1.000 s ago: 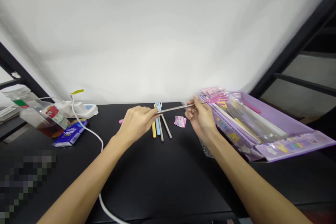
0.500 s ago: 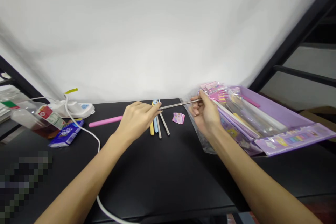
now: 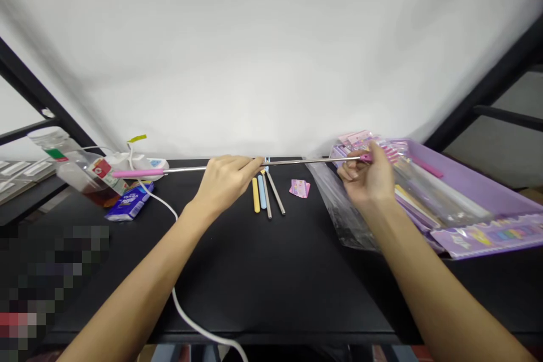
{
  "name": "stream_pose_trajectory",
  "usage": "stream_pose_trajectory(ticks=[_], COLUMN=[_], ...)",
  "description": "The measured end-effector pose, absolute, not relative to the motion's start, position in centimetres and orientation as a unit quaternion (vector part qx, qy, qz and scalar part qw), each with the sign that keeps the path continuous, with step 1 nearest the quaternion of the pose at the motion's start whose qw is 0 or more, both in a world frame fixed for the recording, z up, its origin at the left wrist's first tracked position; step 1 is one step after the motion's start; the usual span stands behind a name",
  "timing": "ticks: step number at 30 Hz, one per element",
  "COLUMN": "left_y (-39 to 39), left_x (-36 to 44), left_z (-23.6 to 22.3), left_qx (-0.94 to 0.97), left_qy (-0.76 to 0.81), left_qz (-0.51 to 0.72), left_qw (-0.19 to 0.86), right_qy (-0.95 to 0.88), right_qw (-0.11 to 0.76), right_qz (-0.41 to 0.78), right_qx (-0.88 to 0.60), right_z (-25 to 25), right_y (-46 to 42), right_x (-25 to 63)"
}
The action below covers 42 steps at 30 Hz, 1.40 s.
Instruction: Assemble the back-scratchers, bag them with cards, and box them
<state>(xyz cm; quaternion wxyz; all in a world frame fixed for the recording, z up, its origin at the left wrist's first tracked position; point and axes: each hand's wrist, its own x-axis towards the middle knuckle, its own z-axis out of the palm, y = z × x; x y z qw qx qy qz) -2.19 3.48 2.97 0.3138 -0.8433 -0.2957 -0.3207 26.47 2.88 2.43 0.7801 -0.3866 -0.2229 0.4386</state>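
A long thin telescopic metal rod (image 3: 305, 162) with a pink handle (image 3: 138, 173) at its left end stretches level above the black table (image 3: 271, 271). My left hand (image 3: 224, 181) is closed, pinching the rod near its middle. My right hand (image 3: 369, 178) is closed on the rod's right end, where a small pink hand-shaped tip sits. Below the rod lie several short sticks (image 3: 265, 195), yellow, blue and metal, side by side.
A purple tray (image 3: 475, 203) of packaged stationery sits at the right, with clear plastic wrap (image 3: 343, 209) in front. A small pink packet (image 3: 300, 188) lies near the sticks. At the left are a plastic bottle (image 3: 72, 172), a blue packet (image 3: 129, 206), a white power strip (image 3: 136, 161) and its cable (image 3: 186, 311).
The rod has been drawn out much longer: my right hand moved right with the tip, and the pink handle now sticks out far to the left of my left hand.
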Motion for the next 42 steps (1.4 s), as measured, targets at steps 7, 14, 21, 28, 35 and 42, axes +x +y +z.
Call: stream_pose_trajectory(ticks=[7, 14, 21, 28, 35, 42], left_y=[3.4, 3.4, 4.0, 3.5, 4.3, 2.1], left_x=[-1.6, -2.6, -5.8, -4.2, -6.3, -3.0], left_z=[2.6, 2.5, 3.2, 2.2, 3.4, 3.3], left_qx=[-0.860, -0.862, -0.866, -0.903, -0.884, -0.911], left_qy=[-0.272, -0.296, -0.326, -0.304, -0.327, -0.308], left_qz=[-0.313, -0.290, -0.273, -0.248, -0.274, -0.242], left_qw=[0.299, 0.292, 0.265, 0.173, 0.190, 0.127], right_qy=[-0.299, -0.276, -0.239, -0.300, -0.252, -0.325], right_qw=[0.776, 0.779, 0.785, 0.770, 0.809, 0.759], right_qz=[0.391, 0.419, 0.419, 0.421, 0.395, 0.447], right_qx=[-0.394, -0.376, -0.389, -0.375, -0.354, -0.344], right_z=[2.0, 2.1, 1.6, 1.7, 1.8, 1.0], right_y=[2.3, 2.1, 2.5, 2.0, 2.6, 1.3], right_x=[23.9, 23.1, 24.5, 21.8, 25.0, 20.2])
